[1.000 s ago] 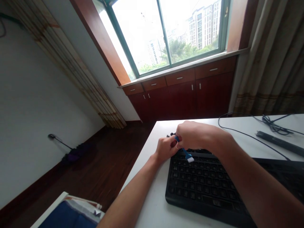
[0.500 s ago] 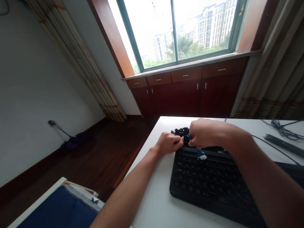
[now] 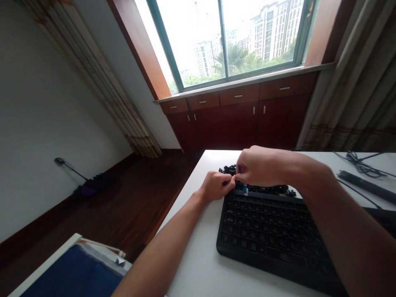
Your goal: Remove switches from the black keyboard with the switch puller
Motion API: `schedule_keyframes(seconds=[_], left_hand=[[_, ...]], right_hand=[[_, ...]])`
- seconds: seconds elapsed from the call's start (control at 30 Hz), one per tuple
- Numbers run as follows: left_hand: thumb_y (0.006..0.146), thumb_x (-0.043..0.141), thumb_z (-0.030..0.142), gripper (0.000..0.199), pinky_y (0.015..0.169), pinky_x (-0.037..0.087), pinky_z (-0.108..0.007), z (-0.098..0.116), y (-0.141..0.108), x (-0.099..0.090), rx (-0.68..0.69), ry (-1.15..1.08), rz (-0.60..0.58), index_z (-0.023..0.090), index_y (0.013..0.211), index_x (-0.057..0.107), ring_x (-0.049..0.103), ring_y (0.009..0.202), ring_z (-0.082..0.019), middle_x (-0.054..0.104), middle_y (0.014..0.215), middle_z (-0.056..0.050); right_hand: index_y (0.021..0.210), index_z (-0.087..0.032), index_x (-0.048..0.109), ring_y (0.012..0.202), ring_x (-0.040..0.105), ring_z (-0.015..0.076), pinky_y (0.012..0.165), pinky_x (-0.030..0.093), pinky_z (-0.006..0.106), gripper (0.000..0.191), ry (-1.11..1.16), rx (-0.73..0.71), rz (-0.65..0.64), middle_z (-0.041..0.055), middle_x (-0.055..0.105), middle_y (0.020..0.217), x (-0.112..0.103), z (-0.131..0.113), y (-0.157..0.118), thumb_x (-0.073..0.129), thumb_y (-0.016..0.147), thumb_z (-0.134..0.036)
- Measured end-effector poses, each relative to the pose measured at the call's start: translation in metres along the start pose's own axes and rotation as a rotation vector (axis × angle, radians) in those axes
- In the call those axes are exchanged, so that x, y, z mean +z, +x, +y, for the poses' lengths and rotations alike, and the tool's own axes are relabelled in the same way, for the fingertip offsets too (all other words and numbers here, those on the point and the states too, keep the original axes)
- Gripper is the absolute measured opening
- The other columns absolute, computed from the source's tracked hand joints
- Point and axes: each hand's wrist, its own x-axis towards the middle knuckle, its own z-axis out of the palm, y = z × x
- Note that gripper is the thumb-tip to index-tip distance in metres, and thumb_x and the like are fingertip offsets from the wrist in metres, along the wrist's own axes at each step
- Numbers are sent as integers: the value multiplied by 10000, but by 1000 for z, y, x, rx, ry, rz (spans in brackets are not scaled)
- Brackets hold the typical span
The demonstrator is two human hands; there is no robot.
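Note:
A black keyboard (image 3: pixel 272 231) lies on the white table, its key places looking bare of caps. Behind its far edge is a heap of small black keycaps (image 3: pixel 228 169), partly covered by my hands. My right hand (image 3: pixel 258 165) is closed around a thin blue brush (image 3: pixel 245 189) whose whitish end points down near the keyboard's back edge. Close against it, my left hand (image 3: pixel 218 185) is pinched over the keycaps, fingertips meeting those of the right. Whatever sits between the left fingers is too small to make out.
The white table (image 3: pixel 192 247) ends on the left above a dark wooden floor. Black cables (image 3: pixel 360 163) and a long black bar (image 3: pixel 366 185) lie at the right. A blue padded seat (image 3: pixel 74 274) stands at the lower left. Red cabinets (image 3: pixel 238 128) line the window wall.
My right hand has moved left, up to the left fingertips. The brush has swung from over the keys to the keyboard's back edge, more upright. The view has shifted slightly.

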Motion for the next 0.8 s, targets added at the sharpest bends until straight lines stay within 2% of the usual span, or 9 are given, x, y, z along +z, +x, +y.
schedule_keyframes(seconds=[0.13,0.23,0.4,0.47,0.63,0.73,0.8], left_hand=[[921,454,328,454,511,246,-216,5,1,-2,-14,17,-12,159,500,427,300,442,-63,393,454,51],[919,453,332,458,508,238,-214,3,1,-1,-9,15,-15,156,497,429,290,443,-60,395,452,50],[853,510,363,429,506,232,-231,-6,-1,5,13,-12,-19,158,482,445,357,449,-71,457,449,26],[841,515,365,421,510,229,-242,-8,-2,6,15,-18,-20,160,481,439,372,456,-78,471,455,17],[902,474,317,420,520,240,-230,-2,0,2,2,-11,-18,156,518,415,322,459,-62,426,468,41],[917,462,306,434,514,233,-228,3,1,-2,9,9,-4,155,518,385,279,453,-60,383,456,52],[910,460,292,418,517,241,-229,4,2,-3,18,25,7,157,522,386,291,458,-62,388,458,50]], right_hand=[[689,-156,709,458,535,162,420,328,278,156,-56,130,-146,69,646,616,-2,4,-2,608,679,-274],[654,-153,698,477,558,174,438,355,281,114,-76,102,-210,68,655,629,3,0,3,617,633,-230],[824,-144,729,534,545,142,460,318,254,227,-5,-122,-101,64,664,701,11,-7,12,576,707,-265],[864,-138,731,525,528,127,461,301,249,255,16,-156,-50,63,659,699,10,-8,10,559,735,-275],[838,-144,737,518,549,152,455,325,259,250,-39,30,-66,70,650,673,-1,-6,-7,568,752,-306],[836,-148,743,567,591,189,450,361,269,224,-25,124,-144,81,673,718,-4,-10,-13,596,703,-252],[888,-150,747,634,622,209,461,380,268,262,-12,163,-145,91,692,783,-2,-15,-13,605,677,-213]])
